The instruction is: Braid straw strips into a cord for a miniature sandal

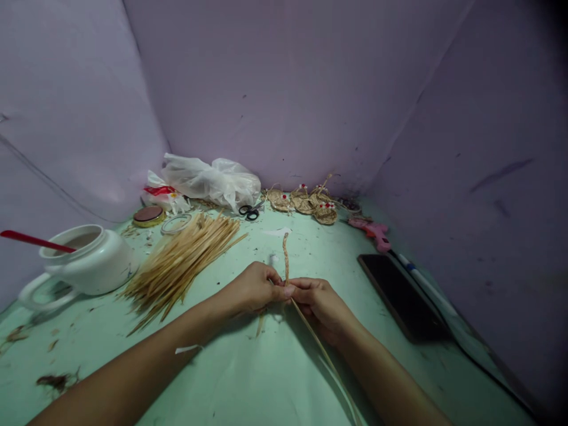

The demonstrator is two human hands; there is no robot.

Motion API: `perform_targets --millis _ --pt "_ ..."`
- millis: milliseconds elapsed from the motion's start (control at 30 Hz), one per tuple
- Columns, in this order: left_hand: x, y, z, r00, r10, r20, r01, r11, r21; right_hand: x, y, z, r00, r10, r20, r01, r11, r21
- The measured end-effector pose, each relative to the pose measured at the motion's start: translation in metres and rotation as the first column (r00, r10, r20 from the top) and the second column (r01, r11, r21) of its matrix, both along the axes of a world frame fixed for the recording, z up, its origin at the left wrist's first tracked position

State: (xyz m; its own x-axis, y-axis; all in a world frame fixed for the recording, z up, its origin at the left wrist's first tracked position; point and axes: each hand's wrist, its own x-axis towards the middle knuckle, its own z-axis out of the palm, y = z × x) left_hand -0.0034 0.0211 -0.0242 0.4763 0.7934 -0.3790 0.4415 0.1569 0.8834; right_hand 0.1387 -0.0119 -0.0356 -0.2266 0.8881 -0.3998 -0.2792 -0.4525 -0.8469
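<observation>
My left hand (256, 287) and my right hand (318, 302) meet at the middle of the green table (248, 378), fingers pinched together around a thin braided straw cord (286, 255). The braid stands up from my fingertips and points away from me. Loose straw strands (326, 355) trail from the pinch back toward me, along my right forearm. Both hands are closed on the straw work.
A bundle of straw sticks (181, 260) lies to the left, beside a white pot (86, 260) with a red-handled tool. Plastic bags (208, 180), scissors (249, 211), small woven straw pieces (306, 203), a pink glue gun (373, 231) and a dark phone (402, 296) sit further off.
</observation>
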Motion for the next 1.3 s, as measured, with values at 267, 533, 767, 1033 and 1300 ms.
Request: perform_targets --millis 267,533,767,1033,1300 --pt "-0.01 0.008 0.007 0.987 -0.093 0.134 0.113 0.983 -0.148 0.001 -0.001 0.001 0.991 0.042 -0.125 -0.047 0.998 -0.039" --pt "-0.008 0.005 0.011 0.991 -0.122 0.048 0.128 0.98 -0.153 0.001 0.0 -0.001 0.986 0.081 -0.142 -0.083 0.997 -0.007" --pt "-0.002 0.0 0.016 0.978 0.182 -0.107 -0.122 0.9 0.418 -0.002 0.0 0.0 0.99 -0.031 -0.136 0.029 0.999 -0.016" --pt "0.01 -0.035 0.029 0.789 0.264 -0.555 0.104 0.833 0.544 -0.004 0.001 -0.005 0.987 -0.124 -0.106 0.124 0.992 -0.004" --pt "0.024 -0.046 0.025 0.778 0.225 -0.587 0.236 0.761 0.604 -0.008 -0.001 -0.001 0.98 -0.162 -0.118 0.164 0.986 0.011"
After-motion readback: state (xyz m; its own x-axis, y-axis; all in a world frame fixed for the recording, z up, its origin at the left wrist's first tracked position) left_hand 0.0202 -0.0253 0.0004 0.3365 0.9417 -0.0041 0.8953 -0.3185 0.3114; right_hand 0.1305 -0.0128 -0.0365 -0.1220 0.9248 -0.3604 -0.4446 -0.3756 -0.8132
